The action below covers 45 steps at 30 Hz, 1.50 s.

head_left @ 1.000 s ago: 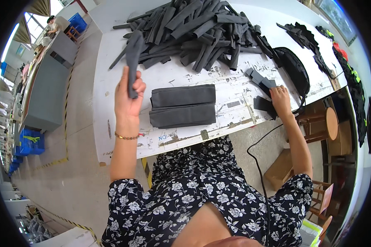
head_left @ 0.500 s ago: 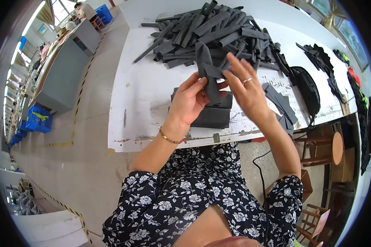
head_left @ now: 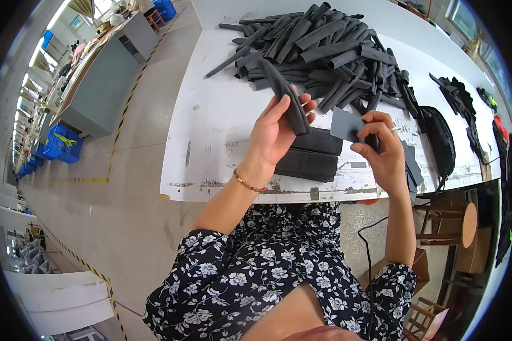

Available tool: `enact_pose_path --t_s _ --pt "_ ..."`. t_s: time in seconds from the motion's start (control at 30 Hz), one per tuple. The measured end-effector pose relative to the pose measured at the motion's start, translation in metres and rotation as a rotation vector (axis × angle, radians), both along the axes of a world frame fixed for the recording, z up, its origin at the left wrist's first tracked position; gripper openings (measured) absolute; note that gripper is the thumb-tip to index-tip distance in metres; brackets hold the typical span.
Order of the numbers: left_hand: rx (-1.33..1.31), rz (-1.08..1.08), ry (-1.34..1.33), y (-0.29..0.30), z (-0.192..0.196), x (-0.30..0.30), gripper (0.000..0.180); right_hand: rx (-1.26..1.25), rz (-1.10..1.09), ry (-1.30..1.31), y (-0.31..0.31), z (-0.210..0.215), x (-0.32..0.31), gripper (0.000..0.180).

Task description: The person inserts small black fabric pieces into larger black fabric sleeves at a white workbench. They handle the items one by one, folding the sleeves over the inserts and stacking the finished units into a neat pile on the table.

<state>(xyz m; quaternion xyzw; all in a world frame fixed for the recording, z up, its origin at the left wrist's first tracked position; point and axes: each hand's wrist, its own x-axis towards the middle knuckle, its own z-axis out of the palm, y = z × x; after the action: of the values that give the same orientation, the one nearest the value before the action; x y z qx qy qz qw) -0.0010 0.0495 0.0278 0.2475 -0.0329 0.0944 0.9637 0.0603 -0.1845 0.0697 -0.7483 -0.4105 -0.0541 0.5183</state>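
Observation:
My left hand (head_left: 272, 136) is closed around a dark grey folded fabric tube (head_left: 276, 80), which tilts up and away to the left above the table. My right hand (head_left: 385, 149) pinches a flat, stiff grey card (head_left: 343, 124) between thumb and fingers, apart from the tube and to its right. Below both hands lies a stack of flat dark fabric pieces (head_left: 308, 163), partly covered by my left hand and the tube. More flat grey pieces (head_left: 413, 170) lie beside my right wrist, which hides some of them.
A large heap of dark grey fabric tubes (head_left: 318, 48) covers the far part of the white table (head_left: 207, 131). At the right are a black pouch (head_left: 438, 139) and black fabric pieces (head_left: 461, 108). A wooden stool (head_left: 468, 224) and a black cable (head_left: 365, 244) are below the table edge.
My right hand has drawn back to the right from the tube, now holding the grey card clear of it. The tube in my left hand tilts more to the left. The view has shifted slightly.

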Motion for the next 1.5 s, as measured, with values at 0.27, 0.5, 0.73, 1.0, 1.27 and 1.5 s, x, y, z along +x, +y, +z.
enact_pose_path --t_s 0.27,0.5,0.73,1.0,1.27,1.5 --pt "0.167 0.157 0.140 0.003 0.000 0.005 0.032 -0.032 -0.100 -0.009 0.007 -0.003 -0.019 0.045" --pt "0.175 0.202 0.237 0.000 0.001 0.007 0.025 -0.058 -0.112 -0.170 0.013 -0.013 -0.021 0.043" --pt "0.195 0.190 0.222 -0.011 0.006 0.006 0.028 -0.018 -0.204 -0.380 0.026 -0.010 -0.021 0.034" --pt "0.203 0.160 0.180 -0.016 0.010 -0.004 0.040 -0.081 -0.371 -0.739 0.028 -0.008 -0.018 0.033" --pt "0.382 0.406 0.031 -0.052 0.025 -0.016 0.066 -0.057 -0.406 -0.785 0.037 -0.011 -0.027 0.047" --pt "0.396 0.084 -0.389 -0.047 0.015 0.003 0.035 0.081 -0.259 -0.628 0.049 -0.029 -0.037 0.063"
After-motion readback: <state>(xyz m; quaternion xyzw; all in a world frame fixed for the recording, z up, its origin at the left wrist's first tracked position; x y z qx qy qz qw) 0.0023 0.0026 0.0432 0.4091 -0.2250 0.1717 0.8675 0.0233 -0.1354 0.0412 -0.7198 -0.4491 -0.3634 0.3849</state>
